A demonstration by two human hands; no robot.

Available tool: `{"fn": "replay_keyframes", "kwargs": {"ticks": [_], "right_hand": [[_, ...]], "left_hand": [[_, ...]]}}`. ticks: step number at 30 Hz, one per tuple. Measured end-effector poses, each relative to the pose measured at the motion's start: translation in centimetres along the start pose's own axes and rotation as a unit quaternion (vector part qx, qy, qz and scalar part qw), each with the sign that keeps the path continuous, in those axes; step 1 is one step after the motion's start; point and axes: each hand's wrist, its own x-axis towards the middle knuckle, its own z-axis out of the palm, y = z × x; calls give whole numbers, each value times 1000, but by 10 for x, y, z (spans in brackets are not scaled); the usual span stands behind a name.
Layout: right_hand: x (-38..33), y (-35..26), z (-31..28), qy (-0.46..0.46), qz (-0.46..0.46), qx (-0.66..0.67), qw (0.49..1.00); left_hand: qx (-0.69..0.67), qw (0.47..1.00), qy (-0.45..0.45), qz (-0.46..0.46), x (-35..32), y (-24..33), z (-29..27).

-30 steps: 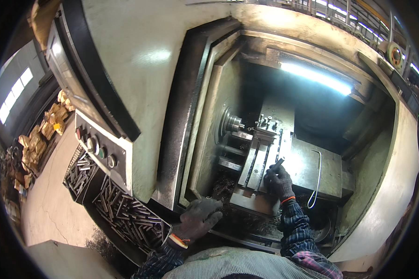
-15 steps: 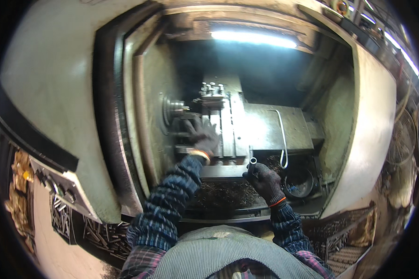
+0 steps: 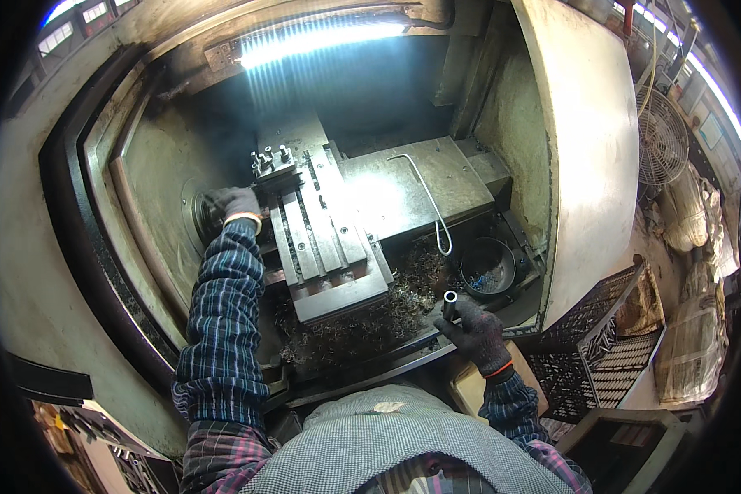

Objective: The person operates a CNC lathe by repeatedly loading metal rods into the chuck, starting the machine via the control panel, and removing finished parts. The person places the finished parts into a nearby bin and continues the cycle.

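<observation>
At the lathe's chuck (image 3: 196, 216), my left hand (image 3: 235, 202), in a dark knitted glove, has its fingers closed at the chuck's front. Whatever they hold there is hidden behind the glove. My right hand (image 3: 479, 336), gloved too, is closed round a short metal tube (image 3: 450, 298) whose open end points up. It is over the front edge of the chip-strewn machine bed, apart from the slide. Right of the chuck stands a tool post (image 3: 272, 165) with upright bolts, on a slotted cross slide (image 3: 314, 226).
A long hooked rod (image 3: 426, 191) lies on the flat metal cover (image 3: 457, 169). Below it, a round bowl (image 3: 487, 267) sits among metal chips (image 3: 395, 309). To the right are a black crate (image 3: 568, 362) of metal parts, a fan (image 3: 661, 140) and wrapped bundles (image 3: 687, 354).
My left hand has gone from spread fingers beside the slide to the chuck, closing there. My right hand keeps the metal tube. The view has turned to the right.
</observation>
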Motion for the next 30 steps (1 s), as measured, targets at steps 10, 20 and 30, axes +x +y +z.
{"fn": "replay_keyframes", "kwargs": {"ticks": [10, 20, 30], "right_hand": [[33, -11, 27, -39, -41, 12, 998], [151, -50, 99, -175, -208, -81, 959], [288, -168, 236, -169, -229, -244, 927]], "left_hand": [[-391, 874, 265, 114, -55, 83, -58], [-900, 346, 263, 5, -308, -42, -107], [-871, 347, 347, -7, -486, -144, -75]]}}
